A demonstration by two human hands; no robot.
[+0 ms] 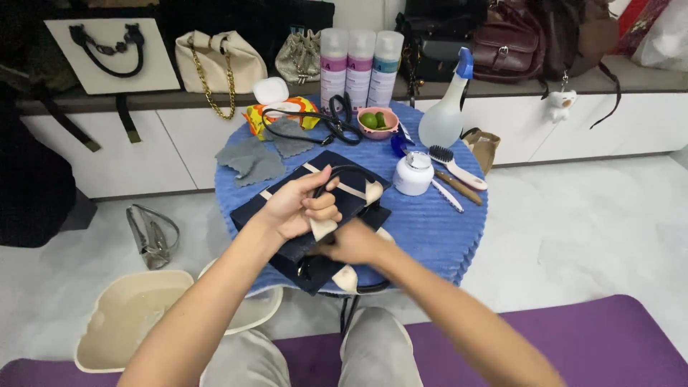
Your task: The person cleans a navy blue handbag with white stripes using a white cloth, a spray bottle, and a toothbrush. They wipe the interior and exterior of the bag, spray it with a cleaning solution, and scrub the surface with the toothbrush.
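Note:
A dark navy handbag (337, 197) with cream straps and corners lies flat on a round table covered by a blue ribbed cloth (430, 226). My left hand (301, 208) rests on top of the bag, fingers curled around its thin dark handle and a cream strap end. My right hand (355, 244) sits lower on the bag's near edge, gripping it next to a cream tab. Its fingers are partly hidden under my left hand.
On the table are grey cloths (252, 159), a white jar (413, 173), brushes (453, 166), a pink bowl (378, 122), a spray bottle (444, 107), three tall bottles (360, 64). Handbags line the rear shelf. A cream basin (125, 319) and a grey bag (150, 233) lie on the floor at left.

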